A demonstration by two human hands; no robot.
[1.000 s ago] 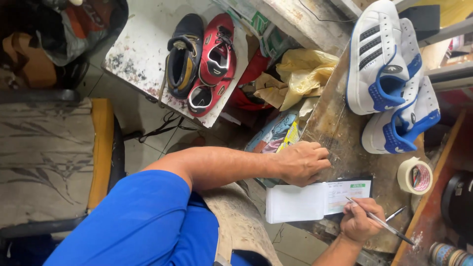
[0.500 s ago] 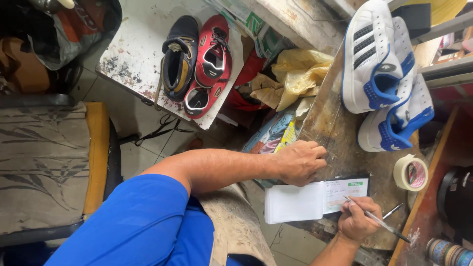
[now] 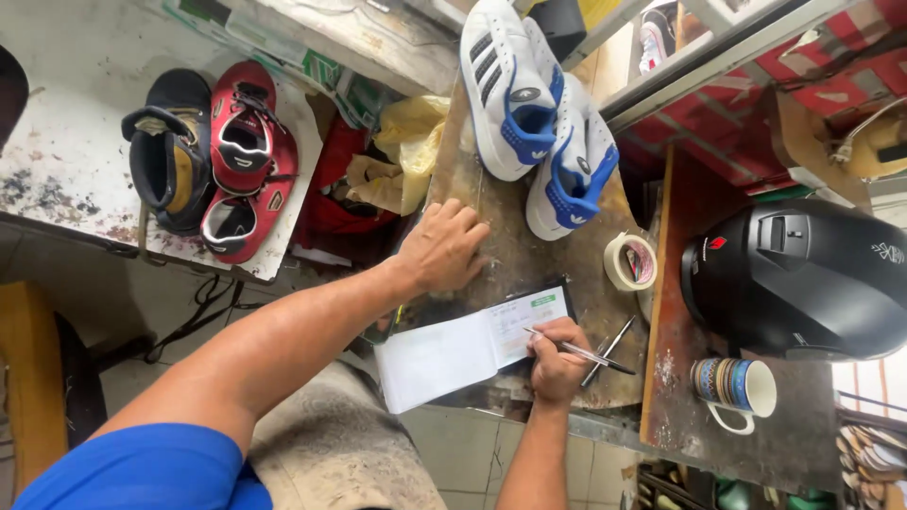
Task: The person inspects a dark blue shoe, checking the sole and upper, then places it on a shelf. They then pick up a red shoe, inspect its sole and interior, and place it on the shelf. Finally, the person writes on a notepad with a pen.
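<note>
receipt book (image 3: 472,349), pen (image 3: 581,354) in r hand (image 3: 557,364), l hand (image 3: 442,247) flat

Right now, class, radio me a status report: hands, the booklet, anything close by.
Right hand grips pen, tip on booklet. Left hand flat on workbench. Tape roll, white sneakers beside.

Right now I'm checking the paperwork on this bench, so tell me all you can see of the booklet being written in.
The receipt booklet is a thin white paper pad, folded open and lying flat at the near edge of the worn bench, its left part overhanging that edge. The right page carries a green-headed printed form over a dark backing. The right hand rests on that page, pen tip touching it. The left hand lies on the bench just above, apart from it.
</note>
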